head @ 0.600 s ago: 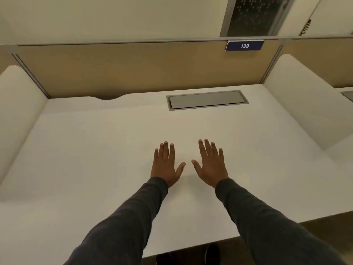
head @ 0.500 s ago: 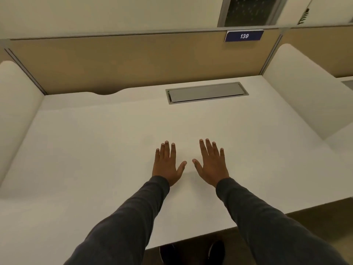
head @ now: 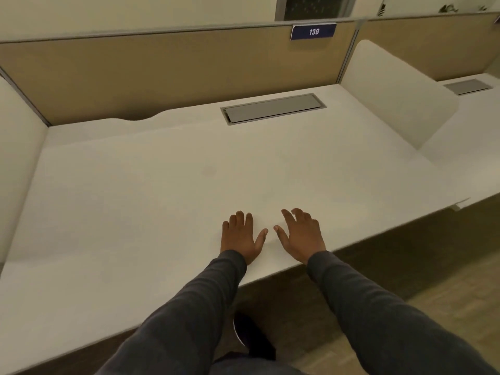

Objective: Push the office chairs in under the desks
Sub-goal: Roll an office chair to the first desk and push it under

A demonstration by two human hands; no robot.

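Observation:
A white desk [head: 151,201] fills most of the head view, running from lower left to right. My left hand [head: 239,236] lies palm down near the desk's front edge, fingers relaxed. Just to its right, my right hand [head: 300,234] hovers over or rests on the same edge with its fingers loosely bent, holding nothing. No office chair is in view.
A tan partition [head: 162,74] with a blue "139" sign [head: 313,31] backs the desk. A grey cable-tray lid [head: 273,108] sits in the desktop. White dividers stand at left [head: 16,147] and right [head: 392,93]; a neighbouring desk [head: 468,125] lies beyond. My dark shoe [head: 251,336] is on the floor [head: 405,269].
Both hands have drawn back toward the desk's front edge and their fingers have relaxed. The view has swung right, showing more floor and the neighbouring desk.

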